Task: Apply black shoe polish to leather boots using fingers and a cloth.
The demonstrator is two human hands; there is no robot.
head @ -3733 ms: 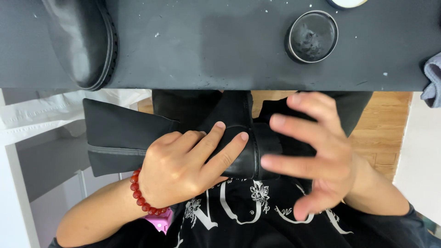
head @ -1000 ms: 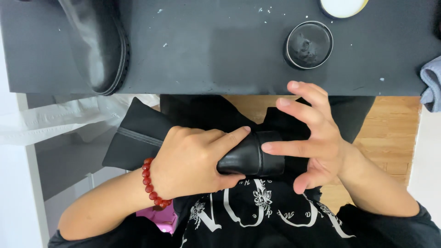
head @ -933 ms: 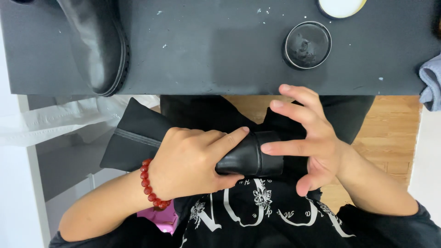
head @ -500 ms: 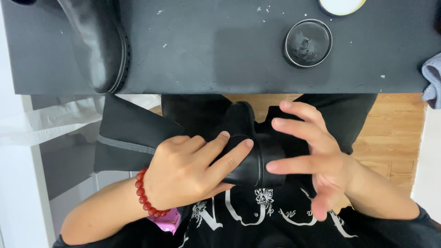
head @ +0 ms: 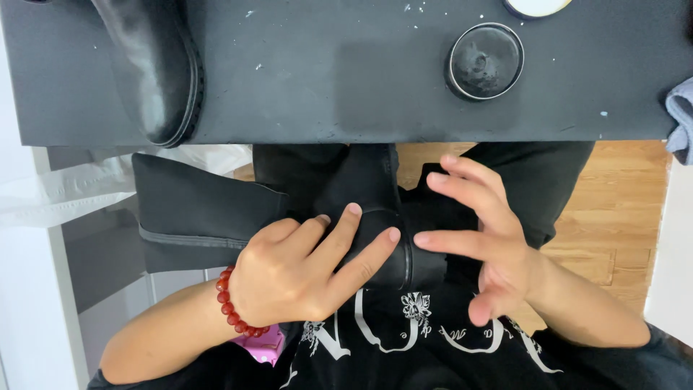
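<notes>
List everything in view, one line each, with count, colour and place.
boot on lap: one, black, lying across the person's lap below the table edge, under the left hand
boot on table: one, black, top left of the table
table: one, black, speckled with pale flecks, across the top
open tin: one, black, round, on the table at the upper right
round lid: one, white with dark rim, cut off at the top edge
cloth: one, grey-blue, at the right edge
floor: wooden, light brown, right of the lap
bracelet: one, red beads, on the left wrist
left hand: resting on the lap boot
right hand: fingers spread, fingertips at the boot's sole end
</notes>
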